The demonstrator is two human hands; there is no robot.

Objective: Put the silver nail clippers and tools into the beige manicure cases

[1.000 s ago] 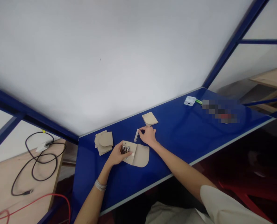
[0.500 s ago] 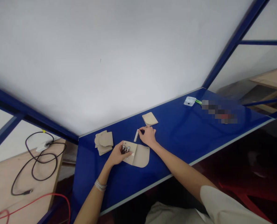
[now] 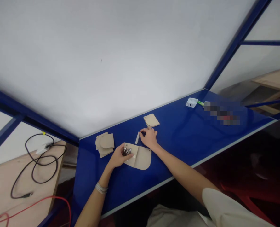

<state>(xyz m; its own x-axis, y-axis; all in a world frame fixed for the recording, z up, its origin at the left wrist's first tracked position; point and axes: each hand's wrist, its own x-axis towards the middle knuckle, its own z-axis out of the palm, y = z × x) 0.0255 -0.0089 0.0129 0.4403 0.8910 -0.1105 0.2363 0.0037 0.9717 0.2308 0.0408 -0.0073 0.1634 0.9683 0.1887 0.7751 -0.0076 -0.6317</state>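
My left hand [image 3: 119, 156] grips the left side of an opened beige case [image 3: 143, 158], thumb across its inner face. Small shiny metal tools [image 3: 127, 151], which look like nail clippers, sit in that side by my fingers; their exact kind is hard to make out. The case's rounded flap lies spread to the right on the blue table. Just beyond the case, my right hand [image 3: 150, 138] pinches the upper end of a slim pale strip [image 3: 137, 138], its lower end pointing toward the case. Behind that hand lies a closed beige case [image 3: 151, 119].
Several beige cases [image 3: 106, 143] are piled to the left on the blue table [image 3: 177, 135]. A white card-like piece [image 3: 191, 102] with a green item lies far right, beside a blurred-out patch. A black cable [image 3: 36, 159] rests on a wooden surface at left. A white wall borders the table.
Almost nothing differs. The pale strip in my right hand has tilted or shifted very slightly; both hands and the opened case stay in place.
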